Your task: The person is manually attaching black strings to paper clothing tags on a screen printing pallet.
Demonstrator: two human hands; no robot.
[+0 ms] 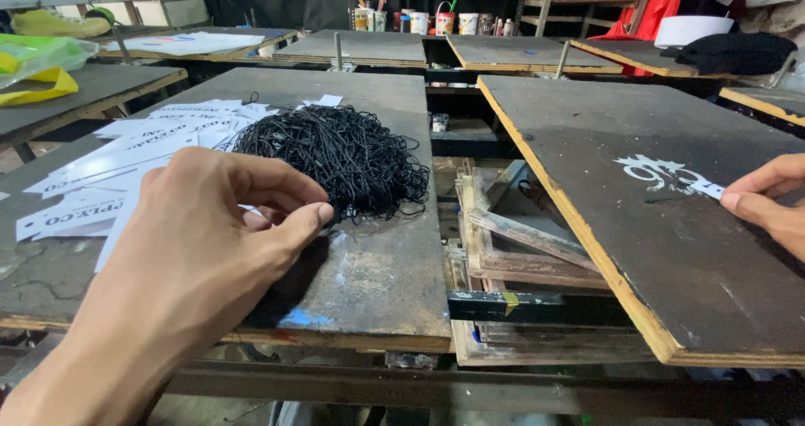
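A tangled heap of thin black strings (344,153) lies on a dark wooden board (377,267). My left hand (226,216) reaches to the heap's near edge, thumb and fingers pinched together on a black string. White paper tags (126,162) are spread over the board to the left of the heap. My right hand (767,200) is at the right edge of view, its fingers holding a small white tag (704,188) against a second, tilted dark board (637,250) that has a white painted mark (658,173).
A gap with stacked wooden frames (511,241) separates the two boards. More dark boards (360,49) stand behind. Paint pots and cups (419,19) line a back shelf. Yellow and green bags (38,65) lie at far left, a black cloth (734,53) at far right.
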